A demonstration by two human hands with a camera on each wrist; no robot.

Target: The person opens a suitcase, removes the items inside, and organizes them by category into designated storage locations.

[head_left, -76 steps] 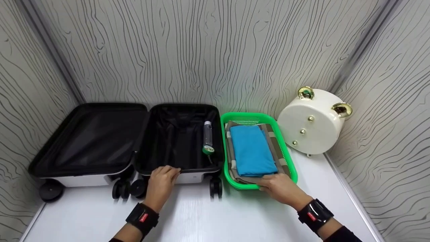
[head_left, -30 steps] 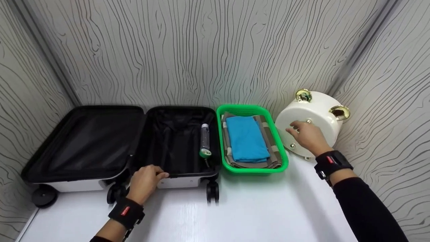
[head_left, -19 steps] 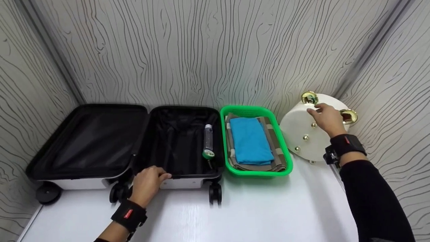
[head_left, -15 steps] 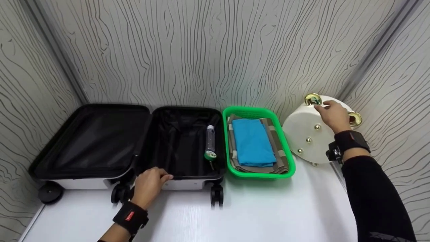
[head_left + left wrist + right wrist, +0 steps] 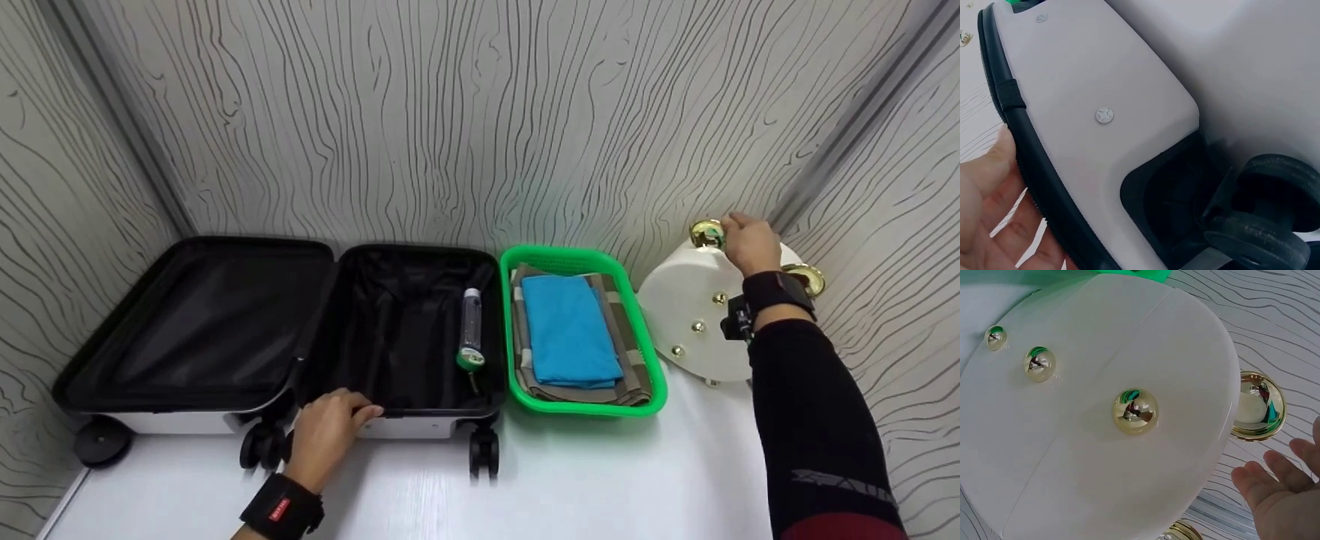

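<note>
A person's two bare hands are working above a white table (image 5: pixel 570 480) with a wood-grain patterned wall (image 5: pixel 390 127) standing behind it. On the left, a hard-shell suitcase (image 5: pixel 409 345) is lying unfolded, both black-lined halves facing up. The left hand (image 5: pixel 326 431) is gripping the near rim of its right half, thumb on the edge and fingers bending behind it. Inside that half, a clear bottle (image 5: pixel 471 322) with a green end is lying along the right side. Just beside the suitcase, a green plastic basket (image 5: pixel 654 375) is holding a folded blue cloth (image 5: pixel 571 330) on top of a folded brown striped textile (image 5: pixel 619 322). At far right, a round white case (image 5: pixel 679 300) is leaning tilted, showing its flat face with gold ball feet (image 5: pixel 1136 412). The right hand (image 5: pixel 752 244) is hovering over its top, fingers loosely extended and slightly apart, beside a gold ring-shaped ear (image 5: pixel 707 233); whether its thumb is touching the ear is impossible to tell. Both wrists are wearing black bands (image 5: pixel 281 506).
</note>
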